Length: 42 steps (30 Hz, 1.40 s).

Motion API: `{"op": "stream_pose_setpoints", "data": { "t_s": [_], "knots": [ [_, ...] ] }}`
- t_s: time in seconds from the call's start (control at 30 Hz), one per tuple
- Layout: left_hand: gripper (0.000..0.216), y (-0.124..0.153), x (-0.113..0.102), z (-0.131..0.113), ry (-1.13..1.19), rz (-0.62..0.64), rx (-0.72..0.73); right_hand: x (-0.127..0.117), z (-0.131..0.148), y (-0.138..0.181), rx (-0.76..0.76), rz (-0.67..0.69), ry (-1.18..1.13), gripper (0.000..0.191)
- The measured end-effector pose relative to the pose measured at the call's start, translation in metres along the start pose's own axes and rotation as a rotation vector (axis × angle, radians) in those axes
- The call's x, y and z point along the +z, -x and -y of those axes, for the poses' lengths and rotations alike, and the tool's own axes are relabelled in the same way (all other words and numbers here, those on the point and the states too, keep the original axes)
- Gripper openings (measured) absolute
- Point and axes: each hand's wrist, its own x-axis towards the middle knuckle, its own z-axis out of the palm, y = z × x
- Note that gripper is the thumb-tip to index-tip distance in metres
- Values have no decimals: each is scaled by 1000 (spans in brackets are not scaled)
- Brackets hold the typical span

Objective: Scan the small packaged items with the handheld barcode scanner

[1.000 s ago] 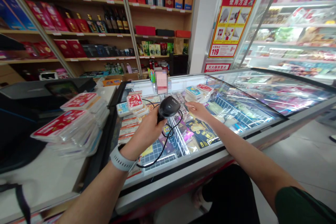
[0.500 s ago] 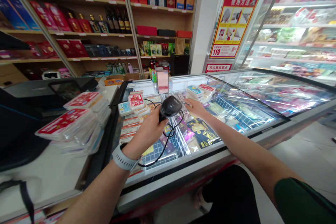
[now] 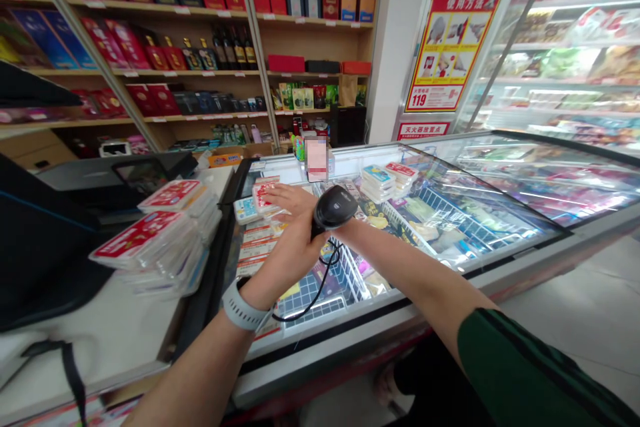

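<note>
My left hand (image 3: 299, 247), with a pale watch strap at the wrist, is closed around the handle of a black barcode scanner (image 3: 336, 207). The scanner's dark cable (image 3: 320, 290) loops down over the glass. My right arm crosses behind the scanner, and my right hand (image 3: 293, 199) reaches left with its fingers stretched out. Its fingertips are at a red-labelled plastic pack (image 3: 260, 195), partly covering it; whether they press on it I cannot tell. Beside that pack lies a blue-labelled pack (image 3: 246, 211). Farther right on the glass are a blue-labelled stack (image 3: 378, 181) and a red-labelled stack (image 3: 401, 173).
A glass-topped freezer (image 3: 345, 333) with wire baskets inside spans the front. On the counter (image 3: 125, 340) at left stands a pile of red-labelled packs (image 3: 145, 240). Shelves of boxed bottles (image 3: 200, 7) line the back. A blurred-out upright card (image 3: 317, 160) stands at the freezer's far edge.
My right hand has swung left, from near the right-hand stacks across to the red-labelled pack. My left hand keeps the barcode scanner almost in place. The view has shifted slightly.
</note>
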Motion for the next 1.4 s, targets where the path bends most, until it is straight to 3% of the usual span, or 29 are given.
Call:
{"op": "stream_pose_setpoints", "data": {
  "t_s": [0.2, 0.3, 0.53, 0.77, 0.93, 1.4],
  "knots": [
    [33, 1, 0, -2, -33, 8, -48, 2, -16, 20, 29, -37, -51, 26],
    [32, 1, 2, -2, -45, 5, -49, -10, -8, 36, 64, -174, -31, 25],
    [29, 2, 6, 3, -39, 31, -69, -49, 0, 90, 414, -534, 55, 25],
    [42, -1, 4, 8, -28, 14, -63, -66, -16, 129, 780, -849, -519, 33],
    [33, -5, 2, 14, -76, -1, -108, -72, -15, 136, 797, -898, -574, 33],
    [32, -6, 1, 17, -87, -33, -120, -61, -11, 131, 707, -846, -648, 27]
  ]
}}
